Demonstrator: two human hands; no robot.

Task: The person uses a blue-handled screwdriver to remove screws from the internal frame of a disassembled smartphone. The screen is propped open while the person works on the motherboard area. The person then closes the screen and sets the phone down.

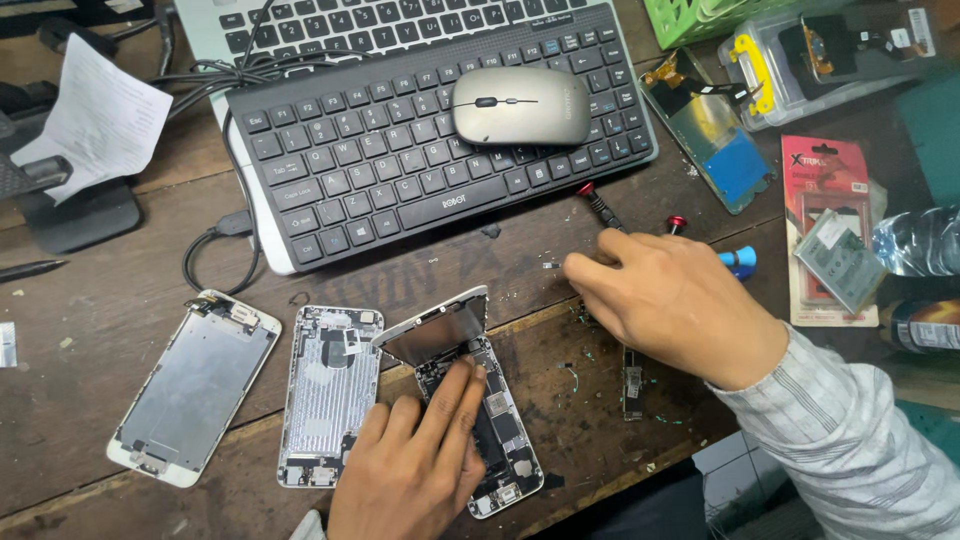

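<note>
While your workbench [120,300] carries everything, the biggest item on it is the black keyboard [430,130] at 12 o'clock, w/ a grey mouse [520,105] parked on its keys, prob. just to keep bench space free. At 8 o'clock lies a detached phone screen [190,385], face down, and just right of it an empty phone shell [330,395], both set flat and apart so parts don't mix.

Centre-bottom sits the opened phone [490,430], its screen panel [435,330] hinged up at the top edge like a lid, so the insides are exposed. Your left hand [415,470] lies flat on the phone body, fingers [455,395] pressing down on the internals just below the raised panel; it's pinning, not gripping, hand mostly flat.

Your right hand [675,300] is at 3 o'clock from the phone, well apart from it, curled over the bench; fingertips point toward a tiny bit at approx. 10 o'clock of the hand. Can't tell if it pinches anything. Behind it, a red-tipped screwdriver [600,208] and a blue-capped tool [738,262] lie close by.
</note>
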